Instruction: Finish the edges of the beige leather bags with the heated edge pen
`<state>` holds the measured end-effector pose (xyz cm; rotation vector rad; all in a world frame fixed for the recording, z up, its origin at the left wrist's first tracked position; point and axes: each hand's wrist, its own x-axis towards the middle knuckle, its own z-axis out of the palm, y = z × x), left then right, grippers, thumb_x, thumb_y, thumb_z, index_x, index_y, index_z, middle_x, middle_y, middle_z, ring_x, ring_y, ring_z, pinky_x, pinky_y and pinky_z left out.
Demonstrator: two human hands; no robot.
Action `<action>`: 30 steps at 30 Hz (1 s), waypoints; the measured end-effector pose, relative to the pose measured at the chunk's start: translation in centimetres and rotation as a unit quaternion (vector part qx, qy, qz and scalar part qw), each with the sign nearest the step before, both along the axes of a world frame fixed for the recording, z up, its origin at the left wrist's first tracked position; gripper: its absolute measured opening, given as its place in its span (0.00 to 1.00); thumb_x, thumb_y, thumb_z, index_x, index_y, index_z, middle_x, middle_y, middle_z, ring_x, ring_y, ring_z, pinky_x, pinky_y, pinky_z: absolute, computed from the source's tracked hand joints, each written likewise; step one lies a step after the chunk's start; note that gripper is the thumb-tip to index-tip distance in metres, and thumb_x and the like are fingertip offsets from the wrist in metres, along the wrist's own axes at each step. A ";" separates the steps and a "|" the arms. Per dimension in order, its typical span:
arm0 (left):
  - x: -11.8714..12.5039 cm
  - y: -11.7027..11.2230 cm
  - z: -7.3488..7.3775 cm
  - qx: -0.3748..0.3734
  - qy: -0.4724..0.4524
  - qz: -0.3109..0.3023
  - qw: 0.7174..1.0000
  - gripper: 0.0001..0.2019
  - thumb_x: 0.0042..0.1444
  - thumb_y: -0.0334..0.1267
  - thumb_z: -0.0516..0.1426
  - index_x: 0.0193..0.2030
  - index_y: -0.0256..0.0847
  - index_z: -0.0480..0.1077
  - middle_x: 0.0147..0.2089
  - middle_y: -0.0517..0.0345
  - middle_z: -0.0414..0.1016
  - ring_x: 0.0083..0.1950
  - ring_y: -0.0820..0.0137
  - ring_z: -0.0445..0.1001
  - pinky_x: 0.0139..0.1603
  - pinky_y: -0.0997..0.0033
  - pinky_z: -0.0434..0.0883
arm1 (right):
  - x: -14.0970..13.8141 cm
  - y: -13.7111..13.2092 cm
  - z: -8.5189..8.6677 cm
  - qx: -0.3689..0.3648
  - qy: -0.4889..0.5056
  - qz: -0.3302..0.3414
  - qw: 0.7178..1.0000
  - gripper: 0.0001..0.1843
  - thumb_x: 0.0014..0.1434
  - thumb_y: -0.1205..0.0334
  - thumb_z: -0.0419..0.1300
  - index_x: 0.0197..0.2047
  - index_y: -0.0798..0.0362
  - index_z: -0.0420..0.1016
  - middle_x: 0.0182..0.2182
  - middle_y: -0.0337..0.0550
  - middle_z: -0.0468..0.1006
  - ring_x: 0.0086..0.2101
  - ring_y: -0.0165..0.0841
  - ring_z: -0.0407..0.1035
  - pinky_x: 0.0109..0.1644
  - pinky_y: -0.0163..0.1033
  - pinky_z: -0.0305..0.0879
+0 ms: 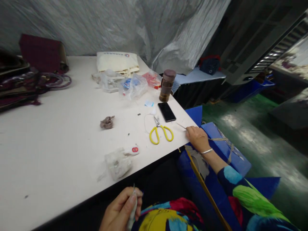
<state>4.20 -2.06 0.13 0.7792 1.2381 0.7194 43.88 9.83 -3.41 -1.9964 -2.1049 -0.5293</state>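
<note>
At the bottom of the head view, my left hand (123, 208) is closed round a slim, pale tool (132, 213) with a thin pointed tip facing up. What kind of tool it is I cannot make out. My right hand (197, 138) reaches to the right edge of the table, its fingers pinched on a thin stick-like piece (181, 125) that points left over the tabletop. Beside it lie yellow-handled thread scissors (158, 131), blades pointing away, and a black phone (166, 112). A crumpled whitish cloth (117, 164) and a small white tube with a red label (132, 150) rest near the front edge.
A brown flask (167, 86) stands behind the phone. Plastic bags (137, 86) and a cream bag (117, 62) lie farther back. Dark red handbags (26, 80) are piled at the left. Below the right edge is a blue box (213, 200).
</note>
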 end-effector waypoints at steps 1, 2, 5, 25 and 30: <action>-0.2 -0.1 0.1 0.001 -0.002 -0.006 1.000 0.23 0.57 0.60 0.65 0.37 0.38 0.78 0.26 0.58 0.72 0.26 0.74 0.67 0.25 0.78 0.61 | 0.0 -0.4 0.4 0.007 0.018 -0.002 1.000 0.12 0.71 0.65 0.55 0.39 0.58 0.80 0.31 0.52 0.80 0.32 0.40 0.71 0.39 0.42 0.62; -0.6 -0.2 0.3 0.000 -0.011 -0.016 1.000 0.22 0.58 0.59 0.65 0.38 0.38 0.78 0.27 0.59 0.71 0.25 0.75 0.66 0.25 0.79 0.61 | -0.2 -1.1 0.7 0.017 0.043 -0.005 0.999 0.13 0.72 0.62 0.55 0.42 0.59 0.79 0.33 0.54 0.81 0.33 0.41 0.72 0.39 0.42 0.63; -2.2 -0.7 0.3 -0.036 -0.034 -0.025 0.998 0.20 0.59 0.56 0.65 0.39 0.38 0.78 0.29 0.60 0.71 0.23 0.78 0.63 0.22 0.79 0.58 | -2.9 -3.9 1.2 0.058 0.242 0.074 0.966 0.12 0.72 0.54 0.60 0.45 0.53 0.78 0.38 0.48 0.82 0.37 0.39 0.76 0.43 0.41 0.68; -4.5 -6.1 -4.7 -0.010 0.083 0.132 0.988 0.16 0.54 0.47 0.66 0.39 0.35 0.79 0.28 0.59 0.74 0.24 0.75 0.70 0.23 0.77 0.66 | -23.5 -16.1 -3.6 -0.166 0.405 0.314 0.843 0.16 0.76 0.55 0.56 0.59 0.52 0.79 0.41 0.47 0.87 0.36 0.35 0.82 0.42 0.37 0.78; -4.2 -6.0 -4.8 0.014 0.153 0.080 0.985 0.14 0.57 0.45 0.62 0.39 0.34 0.81 0.26 0.59 0.73 0.22 0.74 0.69 0.23 0.76 0.64 | -23.7 -16.1 -3.9 -0.166 0.371 0.332 0.851 0.14 0.76 0.57 0.57 0.55 0.52 0.81 0.36 0.45 0.86 0.32 0.33 0.80 0.39 0.35 0.75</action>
